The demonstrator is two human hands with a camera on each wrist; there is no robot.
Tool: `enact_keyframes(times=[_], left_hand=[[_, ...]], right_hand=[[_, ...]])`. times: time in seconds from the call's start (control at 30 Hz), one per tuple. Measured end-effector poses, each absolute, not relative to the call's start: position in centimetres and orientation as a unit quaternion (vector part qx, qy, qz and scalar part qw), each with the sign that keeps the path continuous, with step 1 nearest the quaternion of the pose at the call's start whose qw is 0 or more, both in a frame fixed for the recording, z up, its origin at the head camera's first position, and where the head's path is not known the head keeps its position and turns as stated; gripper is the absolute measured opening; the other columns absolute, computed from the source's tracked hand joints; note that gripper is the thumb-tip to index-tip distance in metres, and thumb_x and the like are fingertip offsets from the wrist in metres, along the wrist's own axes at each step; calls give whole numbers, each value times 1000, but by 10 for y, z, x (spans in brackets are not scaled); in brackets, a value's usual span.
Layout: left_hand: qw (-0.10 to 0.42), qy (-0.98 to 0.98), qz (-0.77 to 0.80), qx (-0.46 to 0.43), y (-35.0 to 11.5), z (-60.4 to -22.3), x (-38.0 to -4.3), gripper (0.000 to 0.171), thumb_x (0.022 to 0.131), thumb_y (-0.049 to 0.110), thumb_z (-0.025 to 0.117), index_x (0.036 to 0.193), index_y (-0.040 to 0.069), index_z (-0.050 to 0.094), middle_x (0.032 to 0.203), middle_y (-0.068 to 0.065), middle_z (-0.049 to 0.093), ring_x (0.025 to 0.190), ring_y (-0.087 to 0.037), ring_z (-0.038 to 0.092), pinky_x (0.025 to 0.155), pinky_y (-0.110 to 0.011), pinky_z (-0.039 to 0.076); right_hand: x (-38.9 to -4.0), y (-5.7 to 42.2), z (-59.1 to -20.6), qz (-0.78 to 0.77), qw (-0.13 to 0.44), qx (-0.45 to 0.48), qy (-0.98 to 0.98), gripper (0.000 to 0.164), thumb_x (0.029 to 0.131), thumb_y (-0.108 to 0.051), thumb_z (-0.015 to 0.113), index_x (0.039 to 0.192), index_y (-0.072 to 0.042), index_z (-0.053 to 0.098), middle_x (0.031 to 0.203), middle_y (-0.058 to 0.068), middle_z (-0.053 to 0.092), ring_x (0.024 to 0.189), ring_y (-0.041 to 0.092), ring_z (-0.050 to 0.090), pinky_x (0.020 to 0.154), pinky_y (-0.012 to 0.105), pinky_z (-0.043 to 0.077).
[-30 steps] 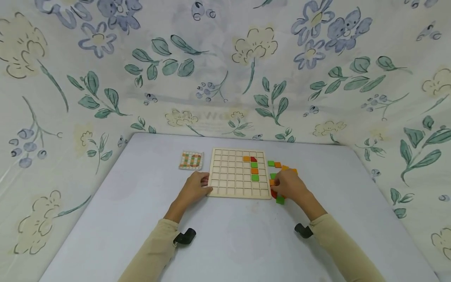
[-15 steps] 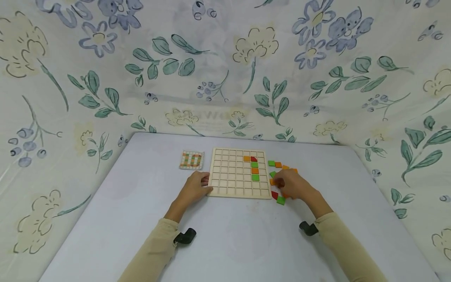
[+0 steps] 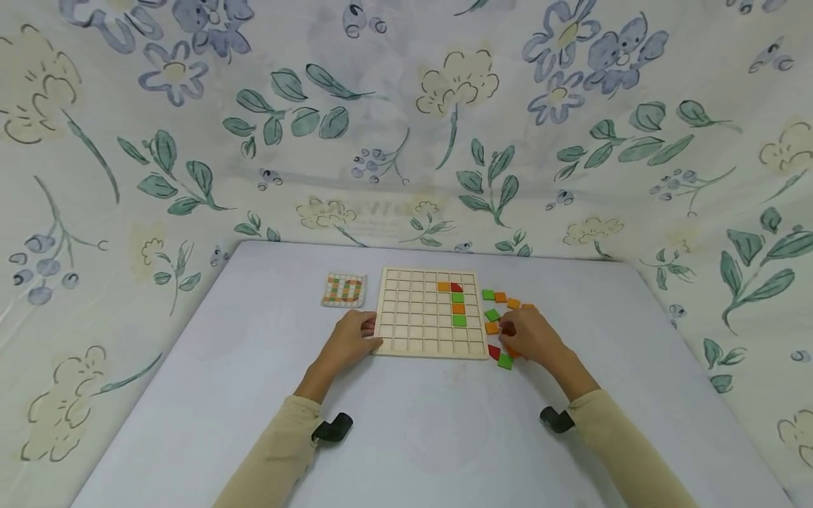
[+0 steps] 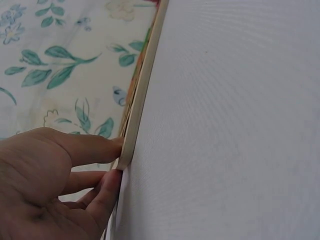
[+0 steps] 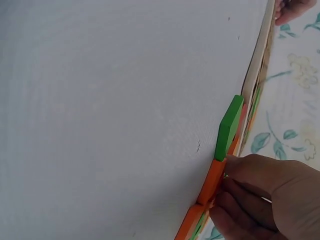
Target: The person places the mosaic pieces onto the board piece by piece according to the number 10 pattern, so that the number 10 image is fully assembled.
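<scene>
A square wooden grid board [image 3: 413, 314] lies on the table with a short run of orange, red and green tiles set in its right part. My left hand [image 3: 349, 342] holds the board's near left corner; in the left wrist view the thumb [image 4: 95, 150] lies over the rim and fingers meet its side. Beside the right edge, my right hand [image 3: 527, 335] has its fingers curled among loose tiles. An orange tile [image 3: 492, 328] sits by its fingertips. In the right wrist view an orange tile [image 5: 212, 180] is next to the thumb; whether anything is pinched is unclear.
A small pattern card [image 3: 344, 290] lies left of the board. Loose tiles around the right hand include a green tile [image 3: 504, 361], a red tile [image 3: 494, 351] and an orange tile [image 3: 514, 303]. Floral cloth [image 3: 381, 141] rises behind the white table [image 3: 406, 430].
My right hand has shifted slightly right, away from the board, uncovering the red tile and more of the green and orange tiles near its fingertips. The left hand stays on the board's corner.
</scene>
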State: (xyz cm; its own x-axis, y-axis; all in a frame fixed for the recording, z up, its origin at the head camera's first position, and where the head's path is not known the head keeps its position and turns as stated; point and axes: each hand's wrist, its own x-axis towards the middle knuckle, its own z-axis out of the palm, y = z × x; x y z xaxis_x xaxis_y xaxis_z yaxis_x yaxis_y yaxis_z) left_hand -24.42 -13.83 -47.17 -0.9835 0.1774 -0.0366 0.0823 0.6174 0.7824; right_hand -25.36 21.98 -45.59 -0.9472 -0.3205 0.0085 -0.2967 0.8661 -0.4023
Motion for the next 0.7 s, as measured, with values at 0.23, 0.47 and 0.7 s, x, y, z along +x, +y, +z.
enact_keyframes(times=[0.23,0.47,0.7], left_hand=[[58,895,436,71,-140,-473,-246,56,83,1,73,133,-12,51,114,-18,55,108,-28,60,92,-33,53],[56,894,439,70,-141,-474,-245,54,83,0,73,131,-12,52,113,-18,55,106,-28,60,91,-32,54],[53,895,437,77,-141,-476,-244,55,83,1,74,132,-12,52,114,-19,54,107,-28,61,91,-33,54]], right_hand=[[-256,225,-458,-242,53,-174,953,23,83,-1,71,106,-3,74,98,2,70,83,17,57,75,30,56],[-257,229,-457,-265,69,-171,946,27,84,3,68,108,-7,75,104,1,70,91,19,60,79,33,57],[-258,228,-458,-252,62,-184,948,26,82,-2,73,108,-5,74,99,0,70,92,18,60,83,35,56]])
